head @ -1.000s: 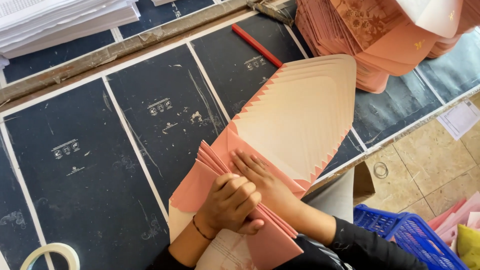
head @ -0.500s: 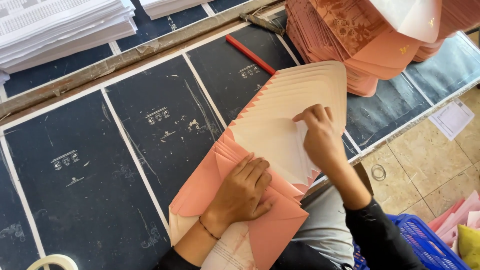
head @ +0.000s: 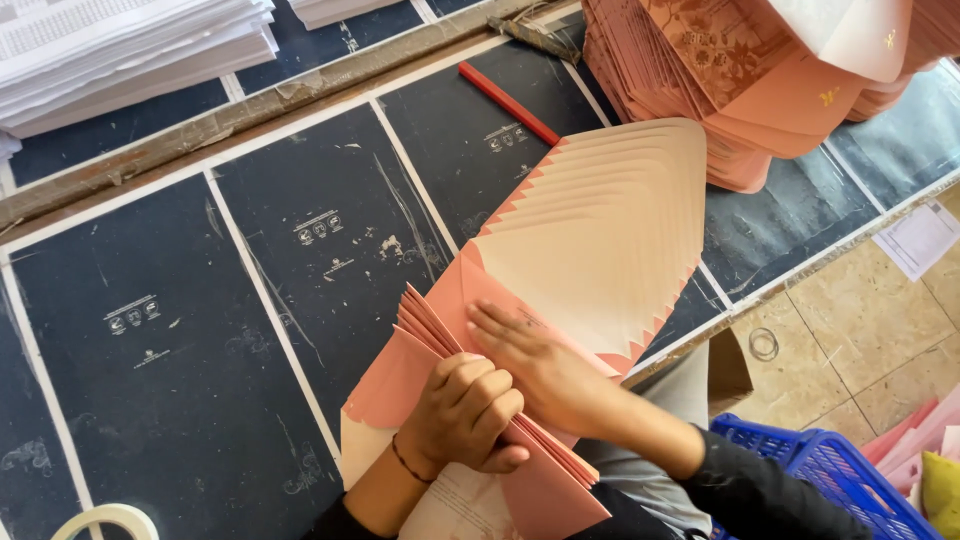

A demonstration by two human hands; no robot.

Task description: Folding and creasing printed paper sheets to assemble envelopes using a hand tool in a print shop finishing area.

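Note:
A fanned stack of pink envelopes (head: 600,240) lies on the black table mat (head: 200,330), flaps open and staggered toward the far right. My left hand (head: 465,415) is curled over the folded lower edges of the stack and grips them. My right hand (head: 535,365) lies flat on the envelope bodies just beside the left hand, fingers pointing left and pressing down. Both hands touch the same stack.
A tall pile of pink envelopes (head: 760,90) stands at the far right. A red pencil (head: 508,103) lies behind the fan. White paper stacks (head: 120,50) sit at the far left. A tape roll (head: 105,522) is at the near left, a blue basket (head: 820,480) on the floor.
My right hand went up to the cream flaps half a second ago, then came back down beside the left hand on the stack. The left hand kept its grip.

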